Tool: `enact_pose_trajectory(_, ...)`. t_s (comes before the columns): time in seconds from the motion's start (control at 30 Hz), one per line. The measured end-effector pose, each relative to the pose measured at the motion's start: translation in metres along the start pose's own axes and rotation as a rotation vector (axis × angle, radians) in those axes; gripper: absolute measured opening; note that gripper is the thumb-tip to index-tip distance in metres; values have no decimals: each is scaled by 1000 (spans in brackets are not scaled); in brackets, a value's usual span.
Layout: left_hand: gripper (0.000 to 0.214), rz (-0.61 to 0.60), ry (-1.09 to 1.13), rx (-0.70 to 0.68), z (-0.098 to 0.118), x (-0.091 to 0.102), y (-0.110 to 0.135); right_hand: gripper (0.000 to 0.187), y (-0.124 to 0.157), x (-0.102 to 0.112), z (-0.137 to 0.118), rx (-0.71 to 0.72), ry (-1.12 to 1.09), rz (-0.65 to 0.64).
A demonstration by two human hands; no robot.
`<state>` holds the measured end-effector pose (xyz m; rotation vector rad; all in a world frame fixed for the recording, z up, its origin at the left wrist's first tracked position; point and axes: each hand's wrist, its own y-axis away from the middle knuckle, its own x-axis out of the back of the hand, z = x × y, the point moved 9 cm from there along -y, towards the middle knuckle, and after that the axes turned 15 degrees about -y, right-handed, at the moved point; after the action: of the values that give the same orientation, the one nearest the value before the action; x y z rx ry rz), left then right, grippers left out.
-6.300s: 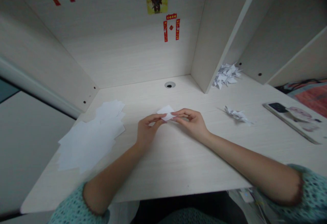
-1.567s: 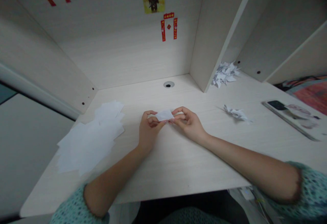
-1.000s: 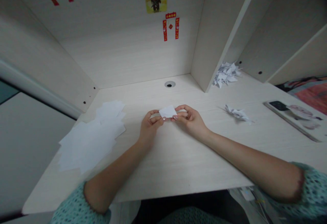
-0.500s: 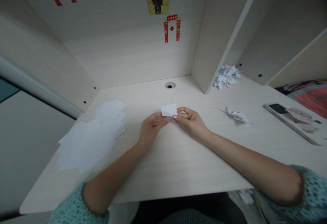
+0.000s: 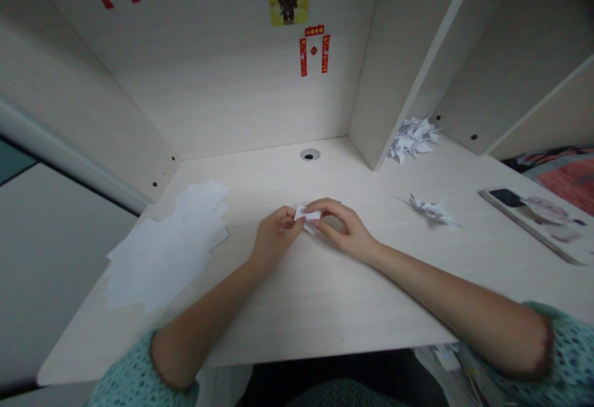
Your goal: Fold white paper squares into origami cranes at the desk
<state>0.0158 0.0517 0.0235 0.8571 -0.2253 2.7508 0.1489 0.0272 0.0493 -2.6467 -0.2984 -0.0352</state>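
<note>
A small folded piece of white paper [image 5: 306, 214] is held just above the pale wooden desk [image 5: 297, 308], near its middle. My left hand [image 5: 273, 239] pinches its left end with fingers closed. My right hand [image 5: 341, 226] curls over its right end and top, fingers closed on it, hiding most of the paper. Both forearms reach in from the near edge, with teal knitted sleeves pushed up.
A loose pile of white paper sheets [image 5: 162, 249] lies at the left. One folded paper figure [image 5: 431, 210] sits to the right; a heap of several more [image 5: 413, 138] lies under the shelf divider. A phone [image 5: 533, 221] rests at far right. A cable hole [image 5: 310, 154] is behind.
The paper piece stood up as a wider flat shape between my fingertips; now it is folded smaller and my right fingers have closed over it. Both hands stayed in the same spot.
</note>
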Motion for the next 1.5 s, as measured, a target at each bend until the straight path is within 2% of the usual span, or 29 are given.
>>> enact_pose_trajectory(0.07, 20, -12, -9, -22, 1, -2, 1, 18, -1, -1, 1, -2, 6, -20)
enact_pose_trajectory(0.27, 25, 11, 148, 50, -6, 2, -3, 30, -1, 6, 11, -49, -73, 71)
enact_pose_trajectory(0.37, 38, 64, 228, 42, -3, 8, -3, 39, 0, 5, 8, -5, -59, 45)
enact_pose_trajectory(0.47, 35, 82, 233, 31, 1, 10, -1, 44, 0, 4, 6, 16, -52, 23)
enact_pose_trajectory(0.67, 27, 55, 184, -16, 5, 6, 0, 27, 3, 1, 12, -56, -125, 15)
enact_pose_trajectory(0.8, 25, 18, 179, -19, 5, 4, -1, 33, 3, 4, 13, -98, -123, 51)
enact_pose_trajectory(0.9, 23, 22, 175, -29, 6, 5, -2, 40, 2, 2, 12, -95, -100, 14)
enact_pose_trajectory(1.0, 21, 64, 155, -46, 7, 9, -2, 34, 3, 2, 14, -101, -88, 0)
enact_pose_trajectory(1.13, 22, 23, 206, -46, 8, 4, -1, 26, 3, 9, 20, -126, -86, 79)
enact_pose_trajectory(1.23, 26, 21, 195, -20, 7, 4, 0, 25, 3, 16, 24, -147, -163, 174)
enact_pose_trajectory(1.37, 21, 124, 133, 18, 3, 14, 1, 24, 4, 18, 31, -214, -311, 257)
enact_pose_trajectory(1.5, 15, 195, 207, 36, -1, 20, 1, 22, 5, 16, 35, -268, -408, 293)
